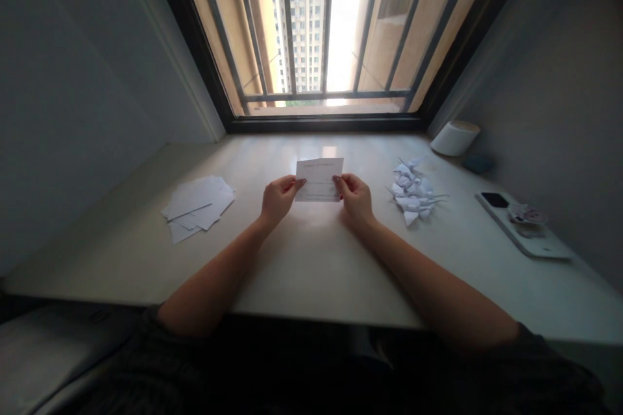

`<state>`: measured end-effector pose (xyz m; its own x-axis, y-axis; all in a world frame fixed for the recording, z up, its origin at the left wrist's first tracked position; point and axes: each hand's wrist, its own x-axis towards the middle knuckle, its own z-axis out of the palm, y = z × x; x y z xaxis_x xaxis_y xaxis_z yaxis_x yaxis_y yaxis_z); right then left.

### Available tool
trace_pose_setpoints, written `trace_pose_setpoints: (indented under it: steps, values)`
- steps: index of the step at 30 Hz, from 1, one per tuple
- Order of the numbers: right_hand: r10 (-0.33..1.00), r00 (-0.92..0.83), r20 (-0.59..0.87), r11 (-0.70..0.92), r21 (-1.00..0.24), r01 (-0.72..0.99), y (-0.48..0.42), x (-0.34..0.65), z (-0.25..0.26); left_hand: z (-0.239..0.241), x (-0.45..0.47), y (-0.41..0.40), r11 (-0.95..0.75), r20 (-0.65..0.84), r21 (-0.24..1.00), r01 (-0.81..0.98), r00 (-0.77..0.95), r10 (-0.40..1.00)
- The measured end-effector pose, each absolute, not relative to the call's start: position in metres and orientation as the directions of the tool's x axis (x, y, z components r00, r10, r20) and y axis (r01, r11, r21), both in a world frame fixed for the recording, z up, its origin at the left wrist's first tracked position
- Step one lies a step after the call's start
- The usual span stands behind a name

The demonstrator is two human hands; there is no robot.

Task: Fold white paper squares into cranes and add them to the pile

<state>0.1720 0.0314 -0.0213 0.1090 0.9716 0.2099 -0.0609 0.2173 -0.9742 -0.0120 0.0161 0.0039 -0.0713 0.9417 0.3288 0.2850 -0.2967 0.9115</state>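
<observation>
Between my two hands a small sheet of paper is held up above the white tabletop, with faint print lines on the side facing me. My left hand pinches its left edge, thumb in front. At the right edge my right hand pinches it the same way. A loose stack of white paper sheets lies to the left of my left hand. To the right of my right hand sits a pile of small folded paper pieces, some with thin pointed ends.
The white table reaches to a barred window. At the far right corner a white cylindrical object stands by the wall, a dark item beside it. A phone lies near the right edge.
</observation>
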Motion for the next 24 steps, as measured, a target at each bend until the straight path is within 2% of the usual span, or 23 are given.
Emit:
trace_pose_setpoints:
  steps: [5,10,14,18,24]
  values:
    - [0.966,0.105,0.234,0.249,-0.956,-0.154,0.029,0.172,-0.017,0.009,-0.012,0.018,-0.133,0.134,0.990,0.052,-0.007,0.991]
    - [0.963,0.084,0.257,0.269,-0.937,-0.222,0.029,0.171,-0.015,0.016,-0.013,0.018,0.057,-0.057,0.991,-0.124,0.008,0.998]
    - [0.971,0.062,0.231,0.239,-0.945,-0.224,0.028,0.170,-0.011,0.018,-0.014,0.018,0.079,-0.084,0.977,-0.196,-0.020,0.996]
    - [0.980,-0.051,0.192,0.173,-0.951,-0.258,0.022,0.170,-0.005,0.016,-0.015,0.020,0.101,-0.121,0.954,-0.281,-0.055,0.991]
    - [0.954,-0.164,0.249,0.205,-0.947,-0.248,0.019,0.167,-0.006,0.013,-0.016,0.021,0.166,-0.209,0.911,-0.376,-0.074,0.975]
